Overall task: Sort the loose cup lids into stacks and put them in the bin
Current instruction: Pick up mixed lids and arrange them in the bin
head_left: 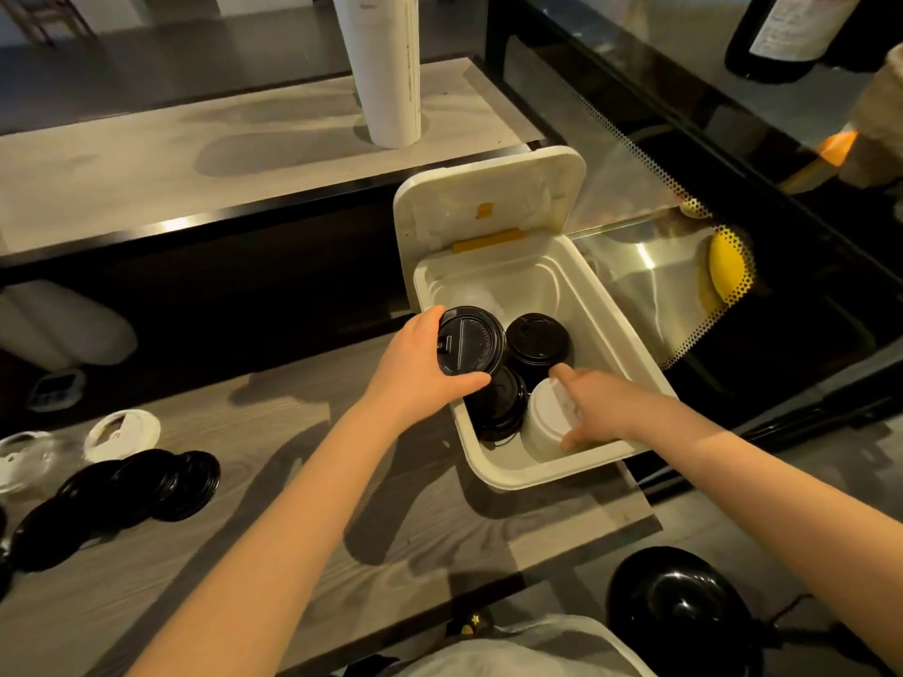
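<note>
A: Where are the lids right now?

B: The left hand [415, 368] has its grip closed round a stack of black round plastic cup lids [471, 340], thumb on the near edge and fingers over the far rim, holding it at the left wall of the white rectangular plastic bin [630, 344]. The stack sits tilted, its top face turned toward the camera.

A: And the other hand?

B: The right hand [593, 405] reaches down into the bin's near right corner, its grip wrapped on a stack of white round lids [545, 422], forefinger stretched over the top and thumb low on the side.

A: Anything else inside?

B: A second black lid stack [537, 340] stands toward the middle, and a third black stack [498, 408] lies just below the one the left hand holds, touching the white stack, I think, though the shadow there is heavy. The bin's hinged white lid [488, 200] stands open at the back.

A: What remains outside?

B: On the grey wood-grain tabletop [303, 481], far left and well apart from both hands, a toppled row of loose black lids [141, 486] lies beside a few loose white lids [122, 432]
</note>
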`<state>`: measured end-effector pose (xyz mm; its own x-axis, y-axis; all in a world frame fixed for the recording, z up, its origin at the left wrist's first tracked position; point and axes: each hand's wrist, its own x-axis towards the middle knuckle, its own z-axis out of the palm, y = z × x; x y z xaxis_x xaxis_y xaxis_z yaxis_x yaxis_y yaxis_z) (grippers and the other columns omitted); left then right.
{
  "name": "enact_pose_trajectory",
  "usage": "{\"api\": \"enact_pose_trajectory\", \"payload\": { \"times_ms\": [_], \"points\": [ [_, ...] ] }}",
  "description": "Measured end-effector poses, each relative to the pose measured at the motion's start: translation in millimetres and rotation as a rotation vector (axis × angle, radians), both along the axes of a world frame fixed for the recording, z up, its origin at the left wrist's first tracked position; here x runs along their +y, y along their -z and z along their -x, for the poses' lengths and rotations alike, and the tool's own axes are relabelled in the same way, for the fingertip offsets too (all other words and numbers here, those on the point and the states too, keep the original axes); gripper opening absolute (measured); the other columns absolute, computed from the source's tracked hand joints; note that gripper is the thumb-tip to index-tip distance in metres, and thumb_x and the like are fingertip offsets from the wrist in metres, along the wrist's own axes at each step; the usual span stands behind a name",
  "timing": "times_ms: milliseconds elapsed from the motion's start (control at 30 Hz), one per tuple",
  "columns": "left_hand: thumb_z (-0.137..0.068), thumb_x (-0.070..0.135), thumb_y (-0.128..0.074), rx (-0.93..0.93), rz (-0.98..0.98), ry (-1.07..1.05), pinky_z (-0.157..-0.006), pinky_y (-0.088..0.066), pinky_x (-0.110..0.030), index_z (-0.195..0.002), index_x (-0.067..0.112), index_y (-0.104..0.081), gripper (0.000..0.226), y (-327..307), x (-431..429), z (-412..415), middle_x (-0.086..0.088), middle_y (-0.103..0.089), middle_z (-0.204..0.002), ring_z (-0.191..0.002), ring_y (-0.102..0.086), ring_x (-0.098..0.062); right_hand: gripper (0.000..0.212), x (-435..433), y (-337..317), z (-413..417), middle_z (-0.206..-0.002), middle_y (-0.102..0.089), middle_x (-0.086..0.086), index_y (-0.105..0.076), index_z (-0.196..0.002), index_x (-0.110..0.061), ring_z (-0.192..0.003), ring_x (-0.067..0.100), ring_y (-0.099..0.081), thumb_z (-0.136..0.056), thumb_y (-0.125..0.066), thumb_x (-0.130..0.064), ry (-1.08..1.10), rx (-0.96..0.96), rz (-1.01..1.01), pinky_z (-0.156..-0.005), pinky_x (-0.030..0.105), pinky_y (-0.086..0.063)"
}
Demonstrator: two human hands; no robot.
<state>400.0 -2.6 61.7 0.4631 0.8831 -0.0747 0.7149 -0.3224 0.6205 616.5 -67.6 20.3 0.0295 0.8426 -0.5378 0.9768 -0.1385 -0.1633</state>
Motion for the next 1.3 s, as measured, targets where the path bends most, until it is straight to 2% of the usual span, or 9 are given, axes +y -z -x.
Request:
{"api": "enact_pose_trajectory", "payload": {
  "times_ms": [100, 200, 300, 400, 467, 667, 800, 1033, 1300],
  "points": [
    [-0.072, 0.041, -0.076, -0.002, -0.019, 0.005, -0.097, -0.03, -0.021, -0.143, 0.016, -0.027, 0.09, 1, -2, 1, -0.001, -0.032, -0.143, -0.13, -0.036, -0.016, 0.093, 1, 2, -1, -0.141, -0.04, 0.007, -0.02, -0.142, -0.017, -0.123, 0.026, -0.047, -0.072, -0.079, -0.037, -0.017, 0.011, 0.016, -0.095, 0.033, -0.044],
    [-0.072, 0.042, -0.076, 0.011, -0.033, 0.036, -0.095, -0.028, -0.019, -0.144, 0.016, -0.027, 0.091, 2, -2, 0, 0.0, -0.032, -0.142, -0.128, -0.035, -0.014, 0.101, 0, -1, -4, -0.155, -0.021, 0.007, -0.009, -0.15, -0.017, -0.138, 0.025, -0.03, -0.076, -0.074, -0.044, -0.023, 0.045, 0.014, -0.109, 0.035, -0.035],
    [-0.071, 0.043, -0.077, 0.034, -0.048, 0.075, -0.103, -0.03, -0.024, -0.146, 0.016, -0.023, 0.096, -1, 0, -6, 0.0, -0.032, -0.146, -0.132, -0.033, -0.015, 0.081, 6, -21, -1, -0.154, -0.025, 0.004, -0.02, -0.149, -0.018, -0.14, 0.021, -0.03, -0.085, -0.062, -0.046, 0.047, 0.245, -0.202, -0.112, 0.035, -0.031],
    [-0.068, 0.04, -0.08, 0.041, -0.061, 0.128, -0.107, -0.03, -0.029, -0.148, 0.015, -0.018, 0.103, -4, 0, -16, -0.001, -0.033, -0.148, -0.135, -0.032, -0.017, 0.054, 22, -40, 5, -0.13, -0.055, 0.002, -0.045, -0.138, -0.021, -0.117, 0.02, -0.054, -0.089, -0.059, -0.04, 0.246, 0.611, -0.387, -0.097, 0.035, -0.046],
    [-0.067, 0.037, -0.08, 0.025, -0.078, 0.166, -0.104, -0.032, -0.028, -0.147, 0.015, -0.018, 0.104, -4, -2, -23, -0.001, -0.035, -0.147, -0.133, -0.035, -0.018, 0.045, 30, -43, 9, -0.113, -0.062, 0.001, -0.053, -0.128, -0.021, -0.101, 0.018, -0.061, -0.087, -0.063, -0.036, 0.334, 0.762, -0.395, -0.089, 0.034, -0.05],
    [-0.071, 0.035, -0.078, 0.021, -0.132, 0.196, -0.109, -0.026, -0.027, -0.147, 0.015, -0.018, 0.099, 2, -1, -25, -0.002, -0.029, -0.15, -0.136, -0.028, -0.017, 0.019, 50, -40, 16, -0.077, -0.058, 0.003, -0.062, -0.103, -0.014, -0.079, 0.02, -0.058, -0.085, -0.067, -0.013, 0.361, 0.789, -0.423, -0.07, 0.033, -0.051],
    [-0.082, 0.039, -0.067, 0.144, -0.194, 0.14, -0.114, -0.019, -0.031, -0.149, 0.014, -0.017, 0.087, 5, 6, -10, -0.003, -0.023, -0.154, -0.142, -0.019, -0.018, 0.022, 64, -30, 5, -0.084, -0.056, 0.004, -0.062, -0.103, -0.017, -0.086, 0.024, -0.06, -0.084, -0.069, -0.023, 0.368, 0.657, -0.452, -0.078, 0.042, -0.055],
    [-0.092, 0.047, -0.049, 0.3, -0.079, 0.138, -0.116, -0.018, -0.037, -0.149, 0.015, -0.016, 0.073, 13, 11, 15, -0.002, -0.012, -0.158, -0.145, -0.011, -0.018, 0.031, 78, -13, -16, -0.091, -0.059, 0.004, -0.06, -0.107, -0.011, -0.089, 0.023, -0.055, -0.086, -0.066, -0.033, 0.379, 0.245, -0.515, -0.068, 0.026, -0.033],
    [-0.091, 0.052, -0.046, 0.388, -0.081, 0.143, -0.115, -0.023, -0.047, -0.15, 0.017, -0.013, 0.076, 14, 16, 15, 0.001, -0.007, -0.159, -0.146, -0.008, -0.019, 0.033, 93, -19, -12, -0.1, -0.064, 0.014, -0.058, -0.113, -0.008, -0.091, 0.027, -0.057, -0.089, -0.064, -0.029, 0.253, 0.11, -0.458, -0.07, 0.031, -0.042]
  ]
}}
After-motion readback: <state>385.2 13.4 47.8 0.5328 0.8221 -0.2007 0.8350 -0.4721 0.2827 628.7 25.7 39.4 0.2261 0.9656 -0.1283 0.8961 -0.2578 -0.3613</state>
